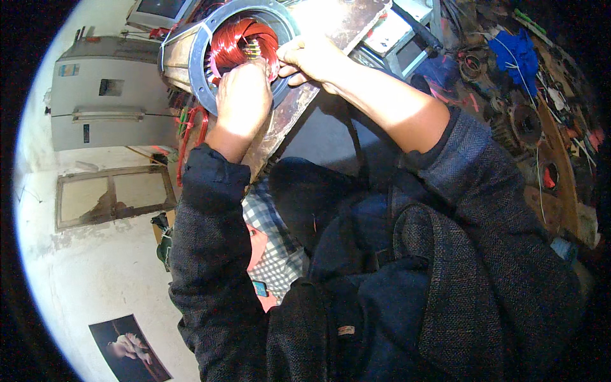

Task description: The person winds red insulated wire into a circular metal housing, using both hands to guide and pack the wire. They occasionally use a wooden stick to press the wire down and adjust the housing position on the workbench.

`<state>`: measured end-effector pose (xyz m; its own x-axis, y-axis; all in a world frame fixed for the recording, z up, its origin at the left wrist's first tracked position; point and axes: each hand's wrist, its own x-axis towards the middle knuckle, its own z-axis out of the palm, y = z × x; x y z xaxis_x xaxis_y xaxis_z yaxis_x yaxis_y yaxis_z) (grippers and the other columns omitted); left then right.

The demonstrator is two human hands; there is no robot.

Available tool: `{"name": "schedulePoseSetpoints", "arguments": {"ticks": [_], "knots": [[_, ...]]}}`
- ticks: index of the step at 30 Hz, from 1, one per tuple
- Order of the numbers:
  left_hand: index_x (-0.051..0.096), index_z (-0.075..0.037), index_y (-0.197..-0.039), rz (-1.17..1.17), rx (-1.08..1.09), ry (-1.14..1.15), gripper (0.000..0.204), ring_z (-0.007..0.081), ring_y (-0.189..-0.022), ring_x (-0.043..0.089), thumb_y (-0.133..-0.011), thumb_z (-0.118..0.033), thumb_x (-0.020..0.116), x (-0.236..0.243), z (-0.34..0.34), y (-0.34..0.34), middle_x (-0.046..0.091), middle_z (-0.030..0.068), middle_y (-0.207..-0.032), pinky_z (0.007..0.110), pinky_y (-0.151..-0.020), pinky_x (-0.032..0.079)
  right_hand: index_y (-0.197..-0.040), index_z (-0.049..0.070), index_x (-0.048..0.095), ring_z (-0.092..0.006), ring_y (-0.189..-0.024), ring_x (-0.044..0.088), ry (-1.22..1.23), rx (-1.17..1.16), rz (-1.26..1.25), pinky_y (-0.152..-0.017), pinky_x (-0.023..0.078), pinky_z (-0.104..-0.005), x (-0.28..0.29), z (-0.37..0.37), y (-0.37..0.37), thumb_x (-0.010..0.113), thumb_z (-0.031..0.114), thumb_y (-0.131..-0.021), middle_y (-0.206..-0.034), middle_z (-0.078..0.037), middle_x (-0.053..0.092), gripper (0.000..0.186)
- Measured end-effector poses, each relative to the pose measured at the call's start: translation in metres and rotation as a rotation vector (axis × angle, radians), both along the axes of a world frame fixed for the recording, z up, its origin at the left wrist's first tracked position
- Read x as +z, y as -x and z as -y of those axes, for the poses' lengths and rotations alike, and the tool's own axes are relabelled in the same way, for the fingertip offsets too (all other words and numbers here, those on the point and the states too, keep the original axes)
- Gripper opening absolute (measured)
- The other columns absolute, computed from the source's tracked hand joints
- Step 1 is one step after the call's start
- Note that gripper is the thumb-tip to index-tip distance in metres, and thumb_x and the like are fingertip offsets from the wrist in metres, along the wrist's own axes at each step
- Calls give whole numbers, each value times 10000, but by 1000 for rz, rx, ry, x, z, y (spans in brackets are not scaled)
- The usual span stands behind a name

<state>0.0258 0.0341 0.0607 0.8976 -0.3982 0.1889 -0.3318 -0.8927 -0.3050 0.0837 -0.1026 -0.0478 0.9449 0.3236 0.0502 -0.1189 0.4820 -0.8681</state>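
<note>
A motor stator (pixel 202 76) with a round grey metal flange lies on its side on the workbench, its open end facing me. Bundles of red enamelled copper winding (pixel 245 39) bulge out of its bore. My left hand (pixel 242 95) reaches into the lower part of the opening, closed, with its fingertips hidden against the coils. From the right, my right hand (pixel 312 62) comes over the flange rim. Its thumb and forefinger pinch at the right edge of the copper winding, and the other fingers curl below.
The worn workbench (pixel 289 121) runs diagonally beneath the stator under bright light. Loose red wire (pixel 186 143) hangs left of it. A checked cloth (pixel 277 239) and a phone (pixel 259 288) lie near my legs. Cluttered parts and a blue cloth (pixel 519 58) are at the right.
</note>
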Motion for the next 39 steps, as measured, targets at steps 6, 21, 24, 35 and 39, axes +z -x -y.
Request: {"name": "schedulePoseSetpoints", "arguments": {"ticks": [6, 21, 24, 35, 39], "knots": [[718, 2, -893, -32, 82, 126, 241, 471, -820, 725, -970, -177, 575, -5, -2, -6, 705, 292, -825, 567, -772, 564, -956, -34, 730, -168, -712, 710, 93, 45, 4, -630, 617, -280, 8, 4, -9, 675, 173, -1018, -876, -127, 745, 223], [708, -23, -1095, 214, -289, -541, 235, 274, -980, 736, -945, -148, 577, 22, -18, 29, 754, 147, -968, 449, -1082, 492, -891, -22, 723, -206, -588, 728, 551, -265, 551, -538, 610, -322, 2, 3, -17, 599, 225, -1015, -682, -128, 726, 302], [709, -30, -1068, 221, -315, -561, 212, 256, -961, 745, -945, -143, 579, 21, -21, 26, 759, 138, -948, 424, -1019, 518, -900, -43, 717, -226, -591, 728, 204, -89, 206, -527, 624, -340, 2, 2, -11, 634, 182, -991, -662, -145, 704, 256], [663, -18, -1209, 68, -136, -635, 300, 253, -965, 734, -966, -153, 552, 13, -16, 18, 747, 140, -1015, 419, -914, 527, -1083, 21, 720, -400, -679, 686, 876, -776, 899, -672, 564, -493, 28, 5, -41, 715, 268, -863, -775, -247, 693, 330], [596, 17, -1366, 285, -272, -737, 427, 321, -1104, 710, -989, -170, 526, 9, -25, 35, 720, 212, -1206, 451, -1038, 493, -1084, 1, 714, -312, -617, 699, 555, -393, 614, -585, 586, -420, 25, 10, -35, 692, 195, -890, -744, -201, 707, 275]]}}
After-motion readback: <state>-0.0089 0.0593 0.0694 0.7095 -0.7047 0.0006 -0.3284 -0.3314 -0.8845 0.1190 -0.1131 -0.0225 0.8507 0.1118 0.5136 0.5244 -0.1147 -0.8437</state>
